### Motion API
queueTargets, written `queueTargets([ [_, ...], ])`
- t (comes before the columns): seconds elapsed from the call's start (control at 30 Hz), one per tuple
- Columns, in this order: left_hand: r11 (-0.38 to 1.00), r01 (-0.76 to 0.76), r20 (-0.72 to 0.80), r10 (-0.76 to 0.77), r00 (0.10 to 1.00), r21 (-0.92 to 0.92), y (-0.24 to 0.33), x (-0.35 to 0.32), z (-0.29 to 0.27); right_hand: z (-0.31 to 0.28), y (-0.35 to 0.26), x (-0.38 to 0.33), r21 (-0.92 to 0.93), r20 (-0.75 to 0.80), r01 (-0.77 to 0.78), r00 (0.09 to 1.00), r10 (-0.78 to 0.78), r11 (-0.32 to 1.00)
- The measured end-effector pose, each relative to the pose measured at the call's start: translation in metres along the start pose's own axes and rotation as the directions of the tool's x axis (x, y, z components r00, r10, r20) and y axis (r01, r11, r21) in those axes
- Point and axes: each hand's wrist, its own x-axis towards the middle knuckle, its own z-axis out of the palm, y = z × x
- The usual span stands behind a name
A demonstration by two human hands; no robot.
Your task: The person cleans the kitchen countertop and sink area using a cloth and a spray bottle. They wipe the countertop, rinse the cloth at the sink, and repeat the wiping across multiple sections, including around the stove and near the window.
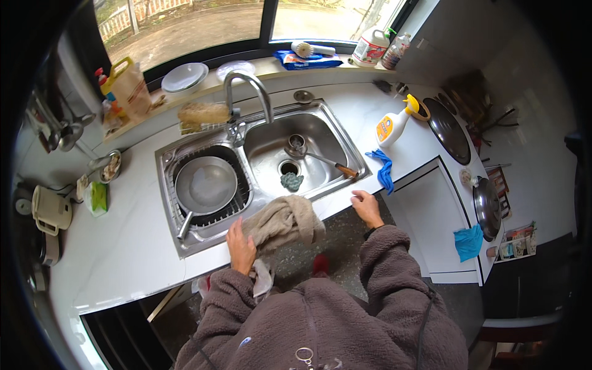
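Note:
A crumpled beige-grey cloth [280, 223] lies over the sink's front rim and hangs past the counter edge. Beside its left end is my left hand [242, 248], fingers stretched and slightly apart, touching or nearly touching it. At the counter's front edge, right of the cloth, my right hand [368, 209] is loosely closed, with nothing visible in it. A blue cloth [384, 169] lies just beyond that hand. In the right basin are a small metal strainer or ladle [296, 147] with a brown-tipped handle and a grey-green scrubber [291, 180] by the drain.
A metal pan [206, 186] sits in the rack in the left basin. The faucet [250, 92] arches behind the sink. To the right stand a white spray bottle [394, 126] with a yellow trigger and a dark round lid [448, 131]. A cream kettle [50, 209] stands far left.

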Motion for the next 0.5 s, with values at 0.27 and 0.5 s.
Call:
queueTargets([
  [0.27,0.990,0.077,-0.073,-0.069,0.995,0.119,0.048,0.015,0.013,-0.096,0.116,0.168,0.211,-0.360,-0.028,0.927,0.105,0.977],
  [0.5,0.978,0.154,-0.061,-0.147,0.987,0.142,0.135,0.051,0.075,-0.150,0.080,0.276,0.264,-0.497,0.178,0.868,-0.024,0.948],
])
